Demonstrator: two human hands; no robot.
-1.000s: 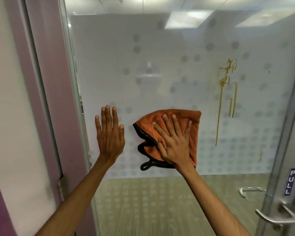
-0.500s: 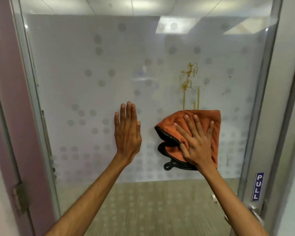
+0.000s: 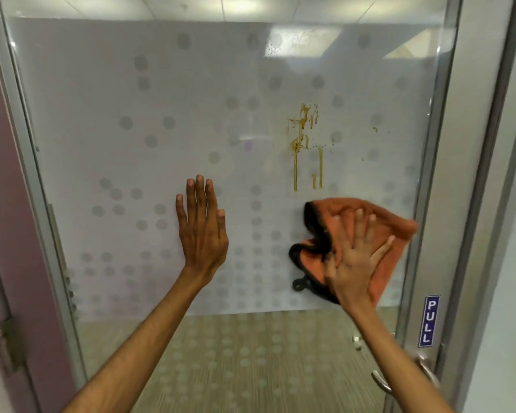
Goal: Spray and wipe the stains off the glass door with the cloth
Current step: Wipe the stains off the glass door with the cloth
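Observation:
The glass door has a frosted film dotted with grey circles. A brown stain with thin drips running down sits right of centre, and small specks lie to its right. Just below the drips, my right hand presses an orange cloth with black trim flat against the glass, fingers spread. My left hand lies flat on the glass, left of the cloth, holding nothing. No spray bottle is in view.
A metal door frame runs down the right side with a blue PULL sign and a lever handle below it. A purple wall and a hinge are at the left.
My right hand has slid the cloth to the right across the glass, to just under the stain's drips. The view has panned right and closer. My left hand stays flat on the glass.

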